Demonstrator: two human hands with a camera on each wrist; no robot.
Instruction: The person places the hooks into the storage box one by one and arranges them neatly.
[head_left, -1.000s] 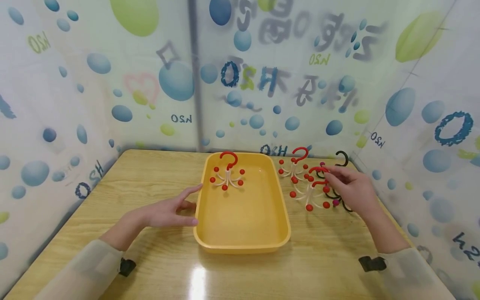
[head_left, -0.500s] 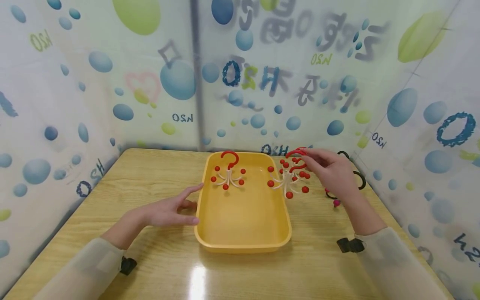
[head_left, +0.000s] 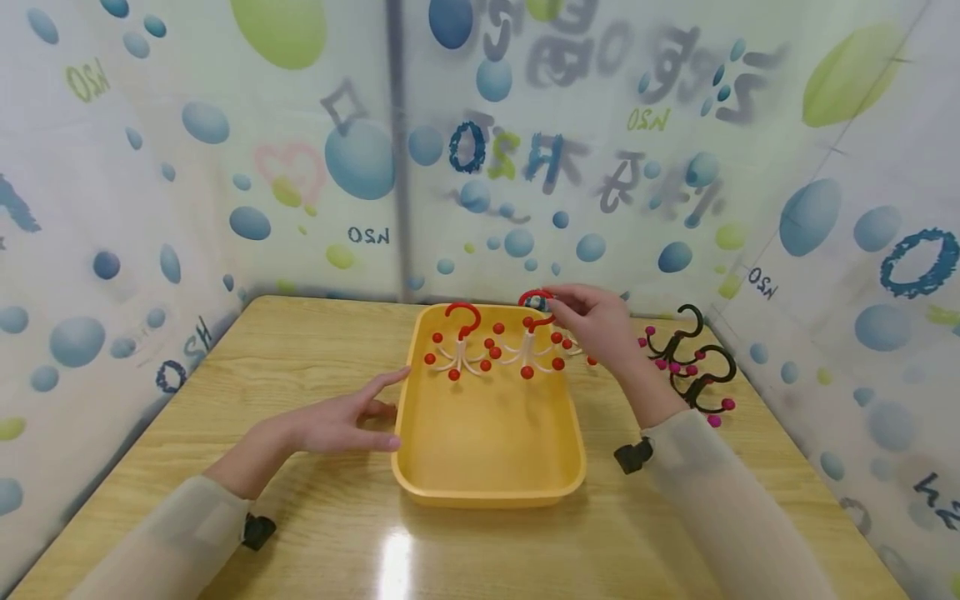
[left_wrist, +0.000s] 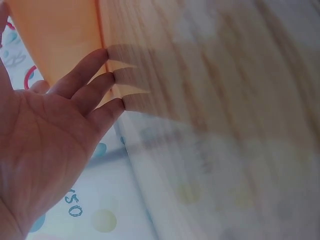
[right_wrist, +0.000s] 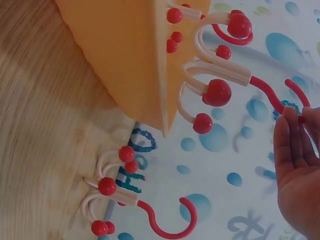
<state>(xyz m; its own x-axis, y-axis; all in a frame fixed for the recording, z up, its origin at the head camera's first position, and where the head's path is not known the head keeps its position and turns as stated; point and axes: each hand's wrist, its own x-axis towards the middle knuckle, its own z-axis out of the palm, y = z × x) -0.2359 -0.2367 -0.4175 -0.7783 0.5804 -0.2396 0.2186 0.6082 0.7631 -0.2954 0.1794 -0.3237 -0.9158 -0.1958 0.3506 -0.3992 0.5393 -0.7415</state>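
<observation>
My right hand (head_left: pixel 596 325) pinches the red hook end of a multi-prong hanger (head_left: pixel 528 342), which has cream prongs tipped with red balls. It hangs upright over the far right part of a yellow tray (head_left: pixel 487 442). A matching hanger (head_left: pixel 461 354) stands inside the tray at the far left. My left hand (head_left: pixel 337 422) rests its fairly straight fingers against the tray's left side; the left wrist view shows its open palm (left_wrist: pixel 47 130). Beyond the tray's right side, another red-and-cream hanger (right_wrist: pixel 117 192) stands on the table, mostly hidden by my right hand in the head view.
Two black hangers with magenta balls stand on the table at the right, one farther back (head_left: pixel 678 340) and one nearer (head_left: pixel 703 383). The wooden table (head_left: pixel 315 517) meets a curtain (head_left: pixel 300 208) printed with blue and green bubbles behind and at both sides.
My right hand has carried the red-and-cream hanger leftward from beside the black hangers to above the tray. My left hand has stayed at the tray's side.
</observation>
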